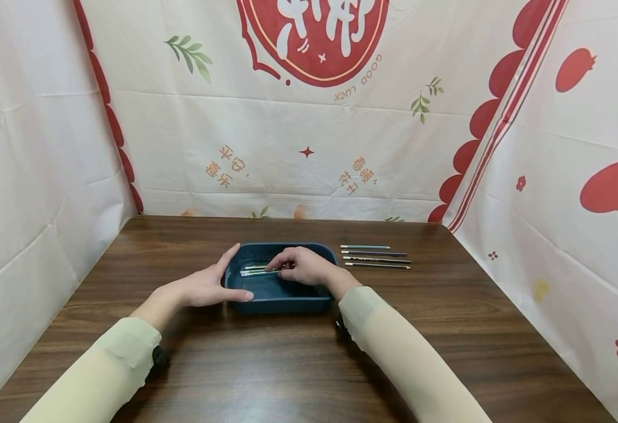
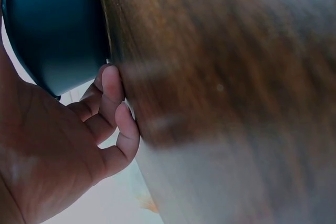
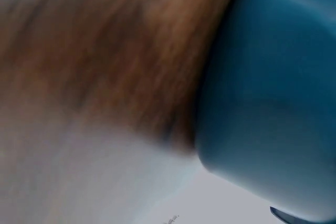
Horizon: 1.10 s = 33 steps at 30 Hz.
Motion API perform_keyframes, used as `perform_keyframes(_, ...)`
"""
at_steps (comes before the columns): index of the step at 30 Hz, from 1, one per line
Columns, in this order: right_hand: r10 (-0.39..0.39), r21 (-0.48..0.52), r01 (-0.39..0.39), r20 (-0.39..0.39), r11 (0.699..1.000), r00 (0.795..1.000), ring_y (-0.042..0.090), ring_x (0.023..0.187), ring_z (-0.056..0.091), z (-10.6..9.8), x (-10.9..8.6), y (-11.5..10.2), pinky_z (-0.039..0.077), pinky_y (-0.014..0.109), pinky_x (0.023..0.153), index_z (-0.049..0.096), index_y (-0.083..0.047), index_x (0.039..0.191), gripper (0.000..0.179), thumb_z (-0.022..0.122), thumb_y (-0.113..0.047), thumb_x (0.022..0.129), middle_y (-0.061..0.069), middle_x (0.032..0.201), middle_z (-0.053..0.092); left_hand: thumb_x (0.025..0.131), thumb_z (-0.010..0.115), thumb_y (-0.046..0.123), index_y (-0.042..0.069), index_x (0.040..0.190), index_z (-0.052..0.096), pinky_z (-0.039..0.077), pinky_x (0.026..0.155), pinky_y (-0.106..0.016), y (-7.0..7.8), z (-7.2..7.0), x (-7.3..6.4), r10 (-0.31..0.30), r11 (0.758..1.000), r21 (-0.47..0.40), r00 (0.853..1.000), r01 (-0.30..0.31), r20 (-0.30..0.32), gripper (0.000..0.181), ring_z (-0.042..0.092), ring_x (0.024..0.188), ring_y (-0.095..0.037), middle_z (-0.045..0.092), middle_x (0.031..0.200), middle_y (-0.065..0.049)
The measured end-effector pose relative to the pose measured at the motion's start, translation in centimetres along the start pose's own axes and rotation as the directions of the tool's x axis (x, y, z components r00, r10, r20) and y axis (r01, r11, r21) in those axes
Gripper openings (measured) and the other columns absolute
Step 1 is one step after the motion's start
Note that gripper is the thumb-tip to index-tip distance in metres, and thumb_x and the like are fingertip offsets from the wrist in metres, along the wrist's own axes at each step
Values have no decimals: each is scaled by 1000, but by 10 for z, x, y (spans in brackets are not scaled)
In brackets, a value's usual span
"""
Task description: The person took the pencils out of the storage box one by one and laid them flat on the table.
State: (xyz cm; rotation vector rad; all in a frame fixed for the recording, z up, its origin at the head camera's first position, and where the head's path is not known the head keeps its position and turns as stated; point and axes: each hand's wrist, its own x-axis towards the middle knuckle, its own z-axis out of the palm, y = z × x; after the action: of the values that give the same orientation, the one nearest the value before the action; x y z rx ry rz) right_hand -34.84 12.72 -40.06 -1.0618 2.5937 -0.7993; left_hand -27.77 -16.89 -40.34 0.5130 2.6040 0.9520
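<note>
Pencils (image 1: 256, 273) are lying in a blue tray (image 1: 288, 305) in the head view, toward the far edge of a wooden desk (image 1: 224, 364), roughly midway between its side edges. The left hand (image 1: 207, 286) is gripping the tray's left end, thumb stretched wide over the near rim. The right hand (image 1: 306, 266) is reaching inside, bent fingers and thumb pinching the pencils. Four more pencils (image 1: 374, 254) are lying toward the desk's far right corner. The left wrist view is showing loosely curved fingers beside the tray's wall; the right wrist view, the tray's outer wall.
</note>
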Motion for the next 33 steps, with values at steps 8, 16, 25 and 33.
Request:
perform_keyframes(8,-56,18,57,-46,998,997,15,100,63,-11,-6,-10,55,32,92,82,-26,128,29,68,-11,108,-3,122,74,90,74,77,29,177,-13,32,127,-71,0,1,1,2,1000,6,1000,-2,-8,132,37,160,-52,21,180,-29)
perform_keyframes(16,-68,34,71,-89,997,994,17,108,63,-36,-27,-24,56,35,92,82,-26,129,27,70,-14,108,-6,130,74,90,74,77,29,177,-13,34,126,-71,-2,1,2,-5,1000,2,1000,5,-6,132,39,158,-50,22,179,-29)
perform_keyframes(25,-57,43,64,-136,997,989,20,103,63,-64,-60,-8,55,39,88,81,-27,130,28,70,-14,108,-7,128,75,90,75,78,29,177,-12,32,127,-72,-3,2,2,-1,1000,12,1000,1,-15,132,35,161,-51,17,181,-28)
perform_keyframes(33,-13,41,21,-191,999,981,22,95,61,-79,-91,11,53,32,79,82,-26,128,27,72,-13,107,-4,121,76,90,75,77,31,176,-13,31,127,-72,-3,2,0,6,1000,12,1000,-6,-19,131,32,163,-51,14,182,-27)
